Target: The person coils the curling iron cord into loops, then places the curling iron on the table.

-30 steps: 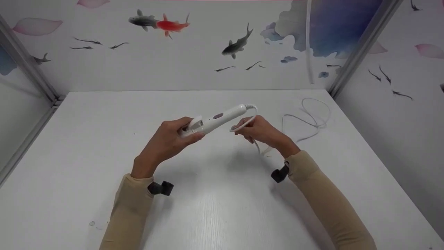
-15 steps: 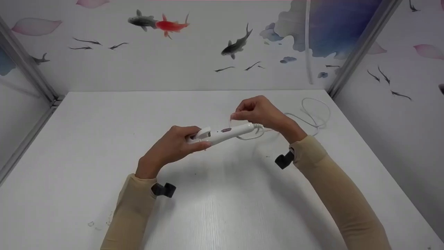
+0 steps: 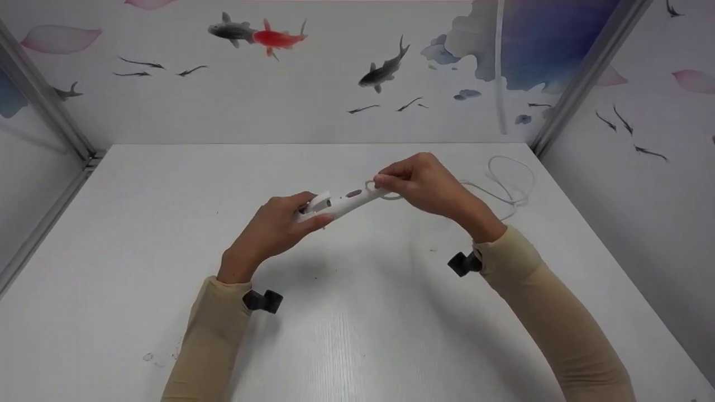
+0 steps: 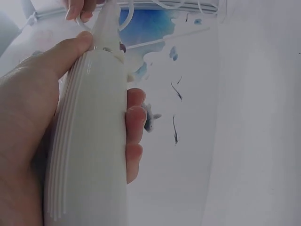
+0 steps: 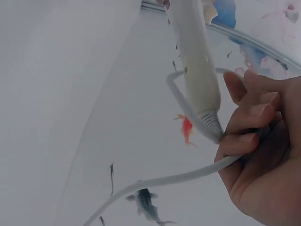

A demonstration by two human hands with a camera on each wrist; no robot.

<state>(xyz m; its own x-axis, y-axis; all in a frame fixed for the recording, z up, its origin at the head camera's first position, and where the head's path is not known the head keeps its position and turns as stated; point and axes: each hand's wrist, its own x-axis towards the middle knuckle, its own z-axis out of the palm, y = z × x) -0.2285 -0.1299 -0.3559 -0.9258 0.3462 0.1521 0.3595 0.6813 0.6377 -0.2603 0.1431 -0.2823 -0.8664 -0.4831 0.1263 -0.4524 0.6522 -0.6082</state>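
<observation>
My left hand (image 3: 275, 228) grips a white hair straightener (image 3: 349, 206) by its wide, ridged end, thumb along one side and fingers curled round the other. It is held above the table, tilted with its cord end up to the right. A dark purple oval shows on its handle. My right hand (image 3: 433, 183) pinches the white cord (image 5: 164, 181) close to the handle's end. In the right wrist view the cord leaves the ribbed sleeve, bends round the handle, and another stretch runs through the curled fingers (image 5: 244, 143).
More of the cord lies in loose loops on the white table (image 3: 346, 335) at the back right. A white back wall (image 3: 313, 100) with painted fish rises behind the table, and side panels stand left and right. Black cameras (image 3: 465, 263) sit on both wrists.
My right hand has risen with the cord, from below the handle's end to over it; a cord loop now lies round the handle. The straightener dipped slightly, then tilted up again in my left hand.
</observation>
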